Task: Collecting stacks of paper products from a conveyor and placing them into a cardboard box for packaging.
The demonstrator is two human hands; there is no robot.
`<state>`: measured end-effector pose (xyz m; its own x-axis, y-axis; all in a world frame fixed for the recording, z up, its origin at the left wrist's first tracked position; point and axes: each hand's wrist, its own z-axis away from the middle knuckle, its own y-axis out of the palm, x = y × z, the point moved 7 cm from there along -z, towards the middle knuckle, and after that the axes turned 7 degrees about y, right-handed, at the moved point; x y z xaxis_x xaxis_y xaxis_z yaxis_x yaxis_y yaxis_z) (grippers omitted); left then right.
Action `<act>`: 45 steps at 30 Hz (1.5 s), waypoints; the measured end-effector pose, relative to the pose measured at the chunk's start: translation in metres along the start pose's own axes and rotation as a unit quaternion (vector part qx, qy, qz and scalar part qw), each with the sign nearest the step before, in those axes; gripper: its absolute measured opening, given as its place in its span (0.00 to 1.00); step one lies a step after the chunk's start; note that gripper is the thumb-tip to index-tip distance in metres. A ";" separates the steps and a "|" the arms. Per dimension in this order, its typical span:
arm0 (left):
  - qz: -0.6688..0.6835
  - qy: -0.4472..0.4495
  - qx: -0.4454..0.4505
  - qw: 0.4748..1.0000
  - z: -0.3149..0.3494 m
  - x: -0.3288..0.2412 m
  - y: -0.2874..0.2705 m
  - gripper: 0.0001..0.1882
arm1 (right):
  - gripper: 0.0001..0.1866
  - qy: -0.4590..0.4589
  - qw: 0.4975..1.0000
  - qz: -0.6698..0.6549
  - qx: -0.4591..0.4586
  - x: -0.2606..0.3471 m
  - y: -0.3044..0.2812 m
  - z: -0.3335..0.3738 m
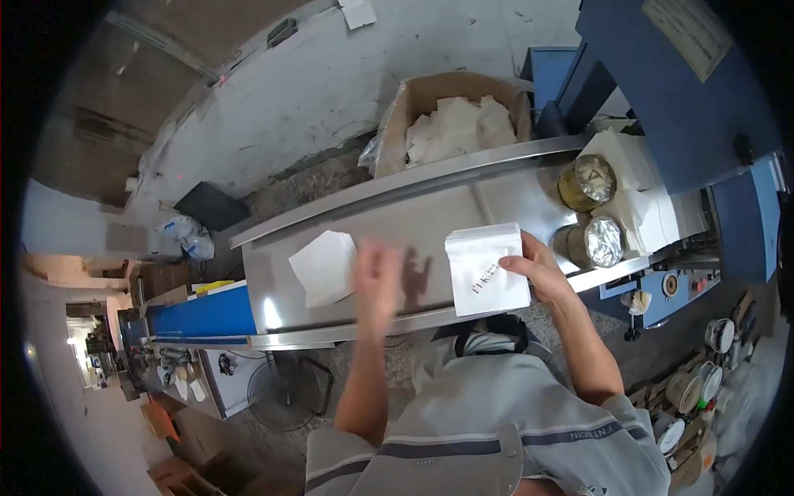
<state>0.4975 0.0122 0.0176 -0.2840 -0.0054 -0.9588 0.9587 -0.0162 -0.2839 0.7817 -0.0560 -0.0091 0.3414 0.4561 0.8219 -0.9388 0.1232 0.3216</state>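
My right hand (536,268) grips a stack of white paper bags (488,285) by its right edge, thumb on top of the printed front. The stack is held over the front edge of a metal table (438,202). Just right of a second pile of white paper (322,266) lying on the table, my left hand (379,269) is smeared by motion. Its fingers cannot be made out, and whether it touches that pile is unclear.
Two foil-topped jars (587,183) stand at the table's right end, beside stacked white paper (649,215) and a blue machine (678,91). Behind the table is a cardboard box (397,124) of white paper. A blue belt (203,312) adjoins on the left; a round fan (285,393) stands below.
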 end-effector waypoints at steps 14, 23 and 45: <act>0.004 -0.239 0.005 0.971 -0.027 0.127 -0.138 0.36 | 0.34 0.039 0.999 0.011 -0.020 -0.022 -0.013 -0.014; 0.089 -0.172 0.033 0.980 -0.033 0.105 -0.079 0.32 | 0.32 0.014 1.000 0.026 -0.003 -0.020 -0.014 -0.016; -0.331 0.490 -0.002 0.806 0.005 -0.136 -0.010 0.28 | 0.33 0.000 1.000 0.017 0.002 -0.022 -0.018 -0.012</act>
<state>0.5269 0.0078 0.1510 -0.5879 0.7962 -0.1428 0.6017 0.3125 -0.7350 0.7906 -0.0575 -0.0385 0.3098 0.4591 0.8326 -0.9496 0.1052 0.2953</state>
